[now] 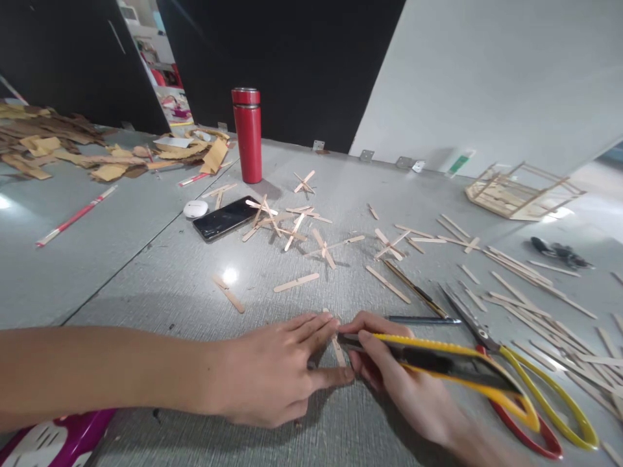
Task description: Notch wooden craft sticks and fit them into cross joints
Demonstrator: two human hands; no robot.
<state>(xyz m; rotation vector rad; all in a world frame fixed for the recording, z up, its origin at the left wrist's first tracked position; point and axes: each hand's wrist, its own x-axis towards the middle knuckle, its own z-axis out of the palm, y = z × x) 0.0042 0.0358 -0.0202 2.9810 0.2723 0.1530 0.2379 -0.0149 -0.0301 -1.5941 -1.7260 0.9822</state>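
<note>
My left hand [287, 370] holds a wooden craft stick [338, 352] down on the grey table, fingertips at its far end and thumb near its close end. My right hand [399, 376] is closed around a yellow utility knife [448, 364], its blade tip at the stick between my left fingers and thumb. Whether the blade cuts into the wood I cannot tell. Past my hands lie single craft sticks [296, 283], some notched at the middle. Several sticks joined into crosses [324, 249] stand farther back.
Scissors [487, 340] and a pen [423, 320] lie right of the knife. Many loose sticks [530, 318] cover the right side. Behind are a phone [228, 219], a white case [195, 209], a red flask [248, 136], a stick frame [523, 194] and cardboard scraps [111, 159].
</note>
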